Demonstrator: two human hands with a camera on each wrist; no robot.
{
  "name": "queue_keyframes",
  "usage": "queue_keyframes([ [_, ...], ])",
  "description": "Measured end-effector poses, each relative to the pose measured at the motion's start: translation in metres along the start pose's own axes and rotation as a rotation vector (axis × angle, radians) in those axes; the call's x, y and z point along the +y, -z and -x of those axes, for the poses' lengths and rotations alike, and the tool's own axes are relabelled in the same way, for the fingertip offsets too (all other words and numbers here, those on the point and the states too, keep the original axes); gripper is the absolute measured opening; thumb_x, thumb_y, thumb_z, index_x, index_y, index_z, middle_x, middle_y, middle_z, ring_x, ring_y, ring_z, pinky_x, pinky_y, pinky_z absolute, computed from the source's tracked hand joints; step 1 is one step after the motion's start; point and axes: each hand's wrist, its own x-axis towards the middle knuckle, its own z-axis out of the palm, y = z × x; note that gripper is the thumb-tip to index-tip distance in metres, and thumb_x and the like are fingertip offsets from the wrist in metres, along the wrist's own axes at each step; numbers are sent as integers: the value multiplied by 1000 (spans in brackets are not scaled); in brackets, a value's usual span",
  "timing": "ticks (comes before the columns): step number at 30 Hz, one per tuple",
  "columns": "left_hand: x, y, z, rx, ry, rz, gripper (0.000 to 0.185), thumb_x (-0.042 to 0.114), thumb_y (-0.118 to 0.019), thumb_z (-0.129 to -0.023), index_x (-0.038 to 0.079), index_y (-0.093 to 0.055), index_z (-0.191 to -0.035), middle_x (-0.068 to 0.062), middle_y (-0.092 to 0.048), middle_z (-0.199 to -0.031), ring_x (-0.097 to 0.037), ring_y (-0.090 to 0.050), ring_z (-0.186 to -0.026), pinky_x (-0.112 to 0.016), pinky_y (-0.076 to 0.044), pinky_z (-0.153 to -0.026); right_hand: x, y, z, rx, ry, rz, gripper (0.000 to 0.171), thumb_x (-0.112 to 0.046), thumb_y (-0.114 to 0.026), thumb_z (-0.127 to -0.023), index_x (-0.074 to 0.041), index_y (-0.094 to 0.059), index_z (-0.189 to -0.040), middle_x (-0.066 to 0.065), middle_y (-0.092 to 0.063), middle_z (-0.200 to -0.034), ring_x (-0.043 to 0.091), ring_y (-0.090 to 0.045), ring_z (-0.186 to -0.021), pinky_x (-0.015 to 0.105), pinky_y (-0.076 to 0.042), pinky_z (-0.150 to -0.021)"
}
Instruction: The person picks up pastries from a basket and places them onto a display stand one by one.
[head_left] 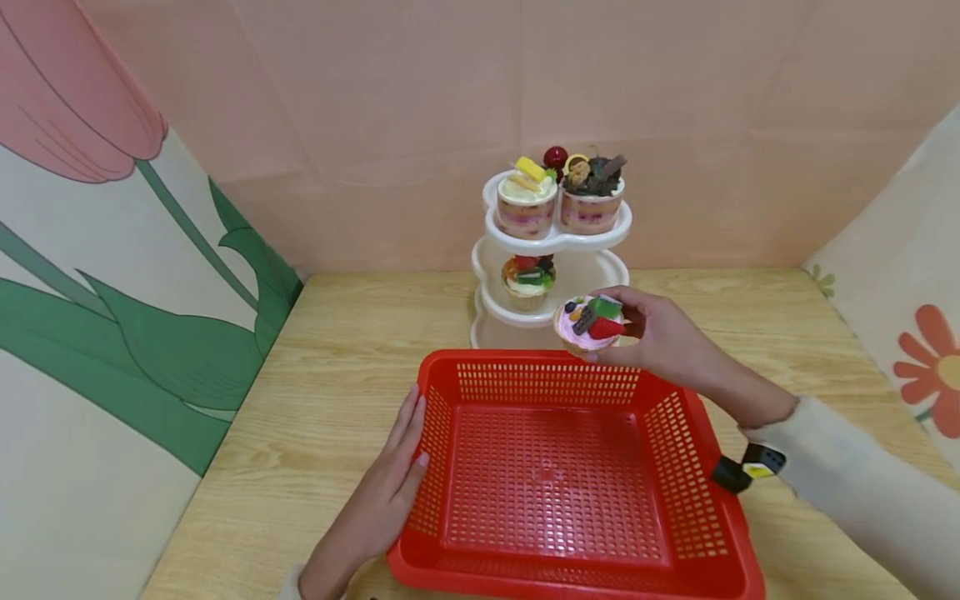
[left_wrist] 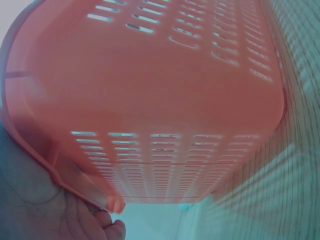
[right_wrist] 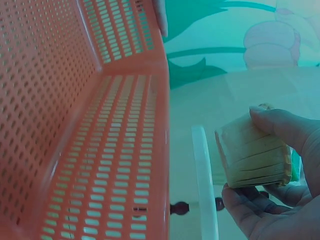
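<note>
Between thumb and fingers, my right hand grips a toy cupcake topped with pink cream, a strawberry and a chocolate piece. It is held over the far rim of the red basket, in front of the tiered white stand. In the right wrist view the cupcake's pale ridged cup shows from below. My left hand rests along the basket's left rim, fingers fairly straight; the left wrist view shows its fingers at the rim's outer side.
Two dessert cups, one with yellow topping and one with chocolate, sit on the stand's top tier. Another cupcake is on the middle tier. A pink backdrop rises behind the wooden table.
</note>
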Motion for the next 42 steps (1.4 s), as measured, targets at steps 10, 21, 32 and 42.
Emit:
queue_keyframes([
  [10,-1,-1,-1,-4,7,17,70,9,-44,-108,27,-6,-165,13,5,-170,-13,-9,-155,-51,-34,-111,14,13,-15,62,4,64,69,-22,-88,-81,-1,-55,-138,16,-65,-123,31,-65,-107,13,-53,-83],
  [21,-1,0,-2,-16,11,26,70,9,-43,-108,27,-6,-165,14,5,-170,-11,-8,-154,-50,-33,-113,34,22,-39,150,-36,17,68,-18,-88,-81,-2,-56,-139,18,-66,-123,14,-66,-97,13,-55,-76],
  [32,-1,-1,-2,-15,33,36,71,10,-44,-108,29,-6,-165,16,5,-170,-11,-8,-154,-49,-37,-110,37,22,-56,185,-17,14,66,-14,-88,-80,1,-57,-137,21,-66,-121,10,-66,-94,13,-55,-74],
  [42,-3,-2,-2,-8,24,24,71,10,-43,-108,28,-6,-165,14,5,-170,-11,-8,-154,-50,-35,-111,44,19,-68,229,9,75,61,-16,-89,-80,2,-61,-131,21,-67,-119,18,-64,-92,11,-51,-69],
])
